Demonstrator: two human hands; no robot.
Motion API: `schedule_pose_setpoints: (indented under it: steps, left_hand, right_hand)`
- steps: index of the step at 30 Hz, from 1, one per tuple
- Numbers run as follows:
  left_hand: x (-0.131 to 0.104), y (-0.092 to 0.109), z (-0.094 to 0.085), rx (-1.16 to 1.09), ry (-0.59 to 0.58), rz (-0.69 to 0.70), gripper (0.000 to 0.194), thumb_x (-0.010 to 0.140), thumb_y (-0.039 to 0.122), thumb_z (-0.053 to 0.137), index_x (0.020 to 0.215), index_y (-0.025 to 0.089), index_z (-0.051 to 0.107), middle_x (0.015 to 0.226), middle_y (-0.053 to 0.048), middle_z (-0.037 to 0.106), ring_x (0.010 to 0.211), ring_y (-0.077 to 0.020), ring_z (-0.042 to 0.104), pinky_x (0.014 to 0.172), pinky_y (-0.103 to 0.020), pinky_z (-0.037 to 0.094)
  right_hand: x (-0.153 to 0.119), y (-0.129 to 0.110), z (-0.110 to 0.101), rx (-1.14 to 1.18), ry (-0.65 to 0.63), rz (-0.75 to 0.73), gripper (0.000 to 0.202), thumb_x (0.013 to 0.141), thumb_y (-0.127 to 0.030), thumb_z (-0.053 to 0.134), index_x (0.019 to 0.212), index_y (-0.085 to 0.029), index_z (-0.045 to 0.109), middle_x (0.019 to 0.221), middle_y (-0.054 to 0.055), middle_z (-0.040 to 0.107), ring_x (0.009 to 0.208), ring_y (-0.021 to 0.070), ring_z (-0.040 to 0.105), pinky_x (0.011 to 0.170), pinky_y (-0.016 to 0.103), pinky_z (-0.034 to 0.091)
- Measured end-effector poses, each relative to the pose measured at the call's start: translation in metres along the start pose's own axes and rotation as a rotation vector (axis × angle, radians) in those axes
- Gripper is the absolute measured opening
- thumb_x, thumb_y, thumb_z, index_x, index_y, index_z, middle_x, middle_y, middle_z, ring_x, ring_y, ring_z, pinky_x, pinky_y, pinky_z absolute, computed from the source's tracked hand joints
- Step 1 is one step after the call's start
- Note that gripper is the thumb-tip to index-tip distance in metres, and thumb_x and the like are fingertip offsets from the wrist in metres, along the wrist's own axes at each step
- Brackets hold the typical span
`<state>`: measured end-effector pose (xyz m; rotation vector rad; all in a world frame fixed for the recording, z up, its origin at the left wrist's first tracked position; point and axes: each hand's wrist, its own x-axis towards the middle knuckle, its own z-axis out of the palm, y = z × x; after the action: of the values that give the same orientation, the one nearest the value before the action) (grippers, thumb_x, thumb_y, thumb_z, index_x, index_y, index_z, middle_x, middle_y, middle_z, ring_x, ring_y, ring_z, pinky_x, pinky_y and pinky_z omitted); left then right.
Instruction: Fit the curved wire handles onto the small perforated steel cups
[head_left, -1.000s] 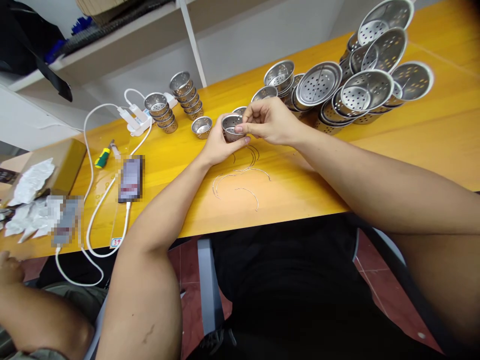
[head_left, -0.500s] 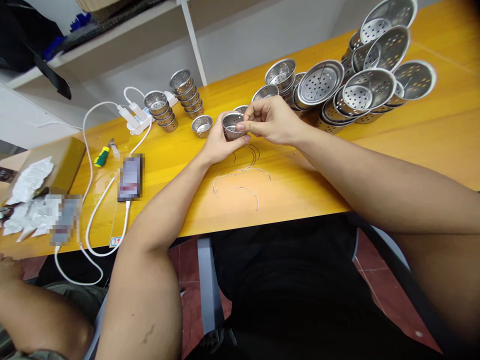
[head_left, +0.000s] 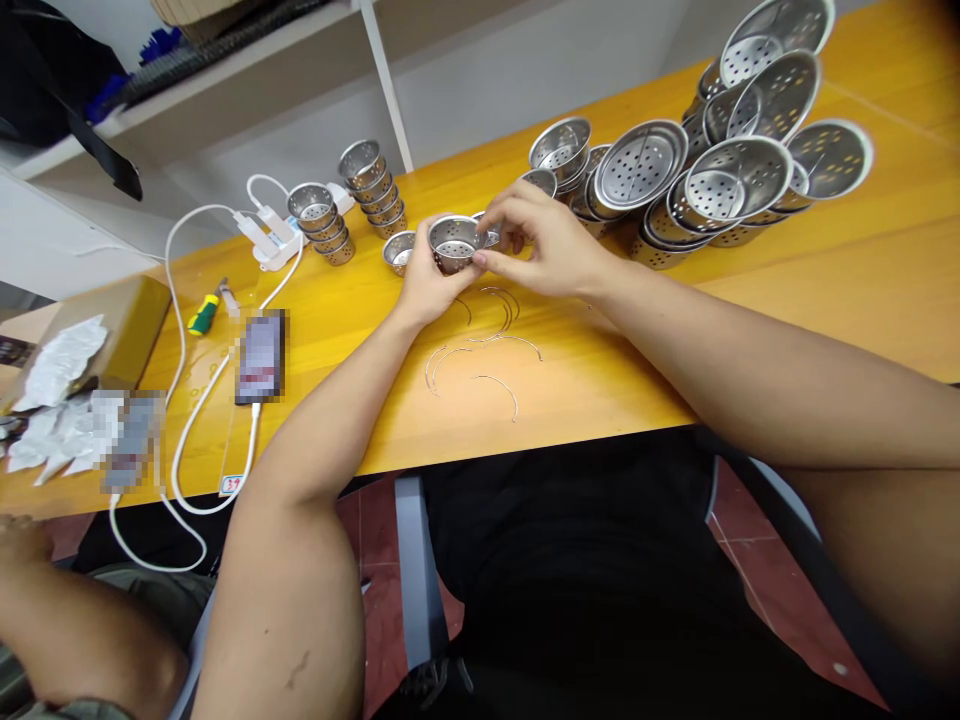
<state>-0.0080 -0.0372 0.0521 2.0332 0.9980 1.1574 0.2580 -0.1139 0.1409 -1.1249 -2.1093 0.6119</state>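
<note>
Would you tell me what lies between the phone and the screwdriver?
In the head view, a white cable crosses the table between the phone and screwdriver.

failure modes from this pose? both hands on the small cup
1. The small perforated steel cup is pinched off the table between left hand and right hand; it could slip.
2. Thin curved wire handles lie loose under the wrists; a forearm could sweep them off the yellow table.

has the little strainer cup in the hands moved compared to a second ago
Yes. The strainer cup in the left hand has shifted left and slightly up, toward the loose cup on the table, which stayed put. The right hand touches its rim.
</note>
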Motion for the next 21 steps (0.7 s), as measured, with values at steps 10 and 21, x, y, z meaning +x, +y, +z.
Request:
schedule_pose_setpoints:
  steps: [10,21]
  left_hand:
    - [-0.004,0.018,0.008,-0.02,-0.003,0.007,0.105,0.09,0.073,0.112,0.17,0.036,0.055,0.166,-0.014,0.075,0.164,-0.0395,0.078,0.149,-0.064,0.063]
    - [-0.004,-0.008,0.005,0.029,0.008,0.002,0.116,0.088,0.082,0.109,0.177,0.04,0.047,0.2,-0.02,0.048,0.192,-0.0451,0.054,0.158,-0.071,0.05]
  right_hand:
    - [-0.003,-0.012,0.008,-0.244,-0.169,-0.078,0.068,0.12,-0.073,0.075,0.176,-0.034,0.079,0.183,0.021,0.063,0.169,0.0506,0.06,0.138,0.064,0.056]
    - [0.007,-0.007,-0.032,-0.167,0.198,0.14,0.093,0.111,-0.103,0.043,0.183,-0.053,0.073,0.134,0.021,0.086,0.171,0.0558,0.043,0.14,0.072,0.045]
